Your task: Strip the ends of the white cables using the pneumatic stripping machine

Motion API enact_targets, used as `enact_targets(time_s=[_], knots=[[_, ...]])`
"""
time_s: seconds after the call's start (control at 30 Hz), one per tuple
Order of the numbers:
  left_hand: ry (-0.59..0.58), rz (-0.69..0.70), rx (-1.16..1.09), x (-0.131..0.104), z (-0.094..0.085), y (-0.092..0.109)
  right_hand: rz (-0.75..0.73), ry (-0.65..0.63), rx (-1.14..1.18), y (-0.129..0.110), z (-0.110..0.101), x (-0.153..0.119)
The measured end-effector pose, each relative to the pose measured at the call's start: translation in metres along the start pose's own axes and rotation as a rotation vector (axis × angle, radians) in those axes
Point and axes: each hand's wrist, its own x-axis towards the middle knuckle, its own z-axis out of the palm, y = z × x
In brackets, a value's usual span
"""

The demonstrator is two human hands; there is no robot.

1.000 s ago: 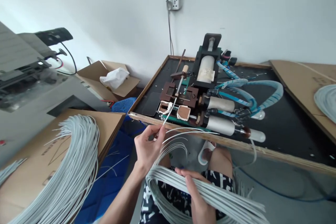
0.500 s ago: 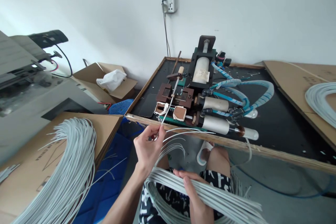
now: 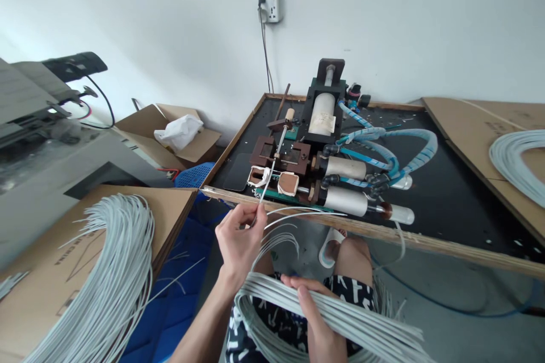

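Between thumb and fingers, my left hand point(image 3: 243, 238) pinches a single white wire point(image 3: 265, 188) at the table's front edge. The wire runs up between the jaws of a pneumatic machine point(image 3: 293, 159), with one pad wrapped in white material on either side. My right hand point(image 3: 317, 312) is wrapped round a thick bundle of white wires point(image 3: 340, 315) that rests across my lap. Several loose wire ends curve out from the bundle near my left hand. The far end of the pinched wire, inside the machine, is hard to make out.
To the left, a large bundle of white wires point(image 3: 114, 272) lies on stacked cardboard point(image 3: 172, 198). Behind it stand an open carton point(image 3: 204, 139) and a grey machine point(image 3: 51, 142). Coiled wire point(image 3: 515, 153) lies on cardboard at right. Blue air hoses point(image 3: 417, 136) loop over the black tabletop point(image 3: 460, 204).
The whole view has shifted slightly, with the table and machine appearing a little further left. Both hands keep their grips, and the wire stays between the machine's jaws.
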Motion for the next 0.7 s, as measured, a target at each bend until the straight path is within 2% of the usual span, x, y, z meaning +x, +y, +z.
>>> enact_targets(time_s=[0.33,0.5,0.57,0.63,0.67,0.7], knots=[[0.033,0.022,-0.024,0.002,0.0,0.0,0.01,-0.014,0.042,0.002,-0.001,0.001],[-0.072,0.106,-0.049,0.008,-0.007,-0.008,0.055,-0.078,0.07,-0.002,0.001,0.002],[-0.017,0.173,-0.028,0.007,-0.012,-0.012,0.061,-0.087,0.077,-0.006,0.004,0.003],[0.07,0.309,-0.04,0.005,-0.019,-0.014,0.049,-0.073,0.067,-0.011,0.007,0.003],[0.05,0.394,-0.071,0.003,-0.022,-0.014,0.043,-0.068,0.054,-0.013,0.008,0.004],[-0.029,0.482,-0.108,0.002,-0.025,-0.012,0.036,-0.067,0.036,-0.014,0.008,0.004]])
